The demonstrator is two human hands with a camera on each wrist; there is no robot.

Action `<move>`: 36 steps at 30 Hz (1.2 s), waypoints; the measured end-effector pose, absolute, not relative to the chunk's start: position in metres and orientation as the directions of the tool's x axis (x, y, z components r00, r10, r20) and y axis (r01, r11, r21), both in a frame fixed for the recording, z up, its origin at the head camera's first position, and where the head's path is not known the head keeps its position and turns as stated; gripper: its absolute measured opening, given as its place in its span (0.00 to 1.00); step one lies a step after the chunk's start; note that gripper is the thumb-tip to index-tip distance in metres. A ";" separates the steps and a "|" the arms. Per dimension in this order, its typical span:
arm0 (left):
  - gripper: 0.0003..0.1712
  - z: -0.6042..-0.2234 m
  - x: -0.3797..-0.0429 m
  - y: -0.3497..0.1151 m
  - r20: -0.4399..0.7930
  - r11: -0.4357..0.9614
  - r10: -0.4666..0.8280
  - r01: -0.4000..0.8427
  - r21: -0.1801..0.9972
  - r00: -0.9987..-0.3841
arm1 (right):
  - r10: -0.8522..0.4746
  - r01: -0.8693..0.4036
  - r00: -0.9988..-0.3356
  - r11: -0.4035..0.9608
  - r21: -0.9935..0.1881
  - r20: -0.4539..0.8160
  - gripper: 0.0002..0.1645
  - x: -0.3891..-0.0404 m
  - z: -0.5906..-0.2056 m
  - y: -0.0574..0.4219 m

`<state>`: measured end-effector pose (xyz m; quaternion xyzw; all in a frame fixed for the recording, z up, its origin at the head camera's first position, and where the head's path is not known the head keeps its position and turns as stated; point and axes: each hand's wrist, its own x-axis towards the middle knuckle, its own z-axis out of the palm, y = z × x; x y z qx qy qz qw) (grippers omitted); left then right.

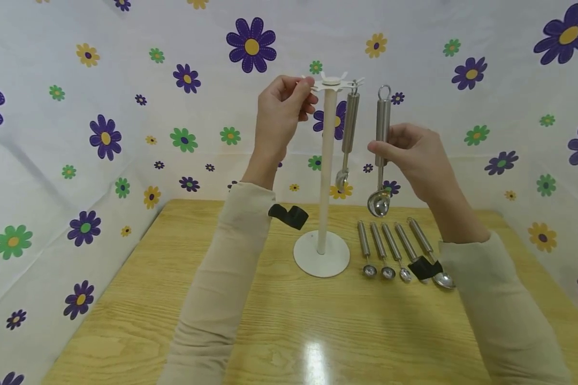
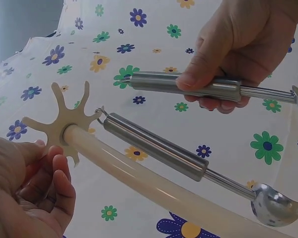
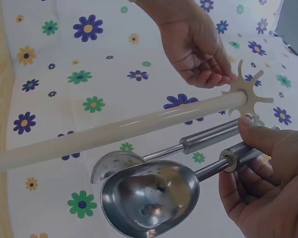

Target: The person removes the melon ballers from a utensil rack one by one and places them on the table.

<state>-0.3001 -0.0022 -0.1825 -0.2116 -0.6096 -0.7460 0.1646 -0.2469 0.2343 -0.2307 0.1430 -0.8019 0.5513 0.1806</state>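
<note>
A cream stand [image 1: 327,166] rises from a round base, with a ring of hooked arms [image 2: 57,121] at its top. My left hand [image 1: 284,107] pinches one of those arms between thumb and fingers. From an arm on the right side, a steel scoop [image 1: 349,123] hangs by its wire loop. Just right of it, my right hand [image 1: 416,155] grips the handle of a second steel scoop [image 3: 149,198]. This scoop is upright, loop on top and bowl down, its loop at about the height of the hooks and apart from them.
On the wooden table [image 1: 173,321], several steel utensils [image 1: 392,240] lie in a row right of the stand's base [image 1: 313,262]. A black strap piece [image 1: 424,267] at the right sleeve covers part of one. Flower-patterned cloth [image 1: 197,107] encloses the back and sides.
</note>
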 end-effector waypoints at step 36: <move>0.06 -0.186 -0.297 -0.002 0.538 -0.209 0.007 0.525 0.825 -0.843 | -0.059 -0.059 -0.998 0.541 -0.839 0.032 0.35 -0.248 -0.340 0.267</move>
